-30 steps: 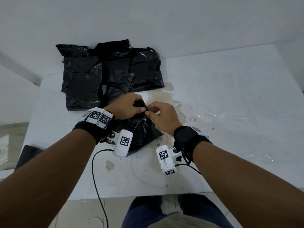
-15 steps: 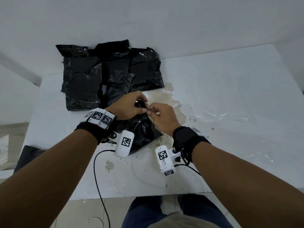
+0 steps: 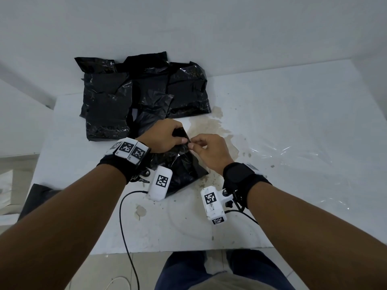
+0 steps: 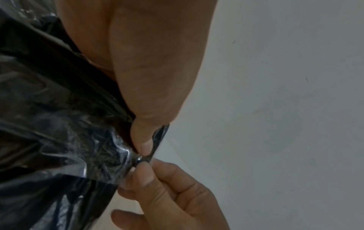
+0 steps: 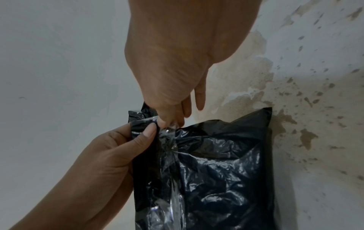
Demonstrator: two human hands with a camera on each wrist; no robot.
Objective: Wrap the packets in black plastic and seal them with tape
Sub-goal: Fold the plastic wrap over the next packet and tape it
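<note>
While we are working at the table (image 3: 293, 132):
Left hand (image 3: 165, 138): our fingers are gripping the packet (image 3: 184, 168).
Right hand (image 3: 211, 149): our fingers are pinching clear tape (image 5: 167, 140) at its top edge.

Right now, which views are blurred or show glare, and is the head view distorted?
Head view: wide-angle bending at the edges, glare on the wrapped packets. Left wrist view: soft and dim around the left hand. Right wrist view: sharper, with shine on the clear tape along the black packet.
</note>
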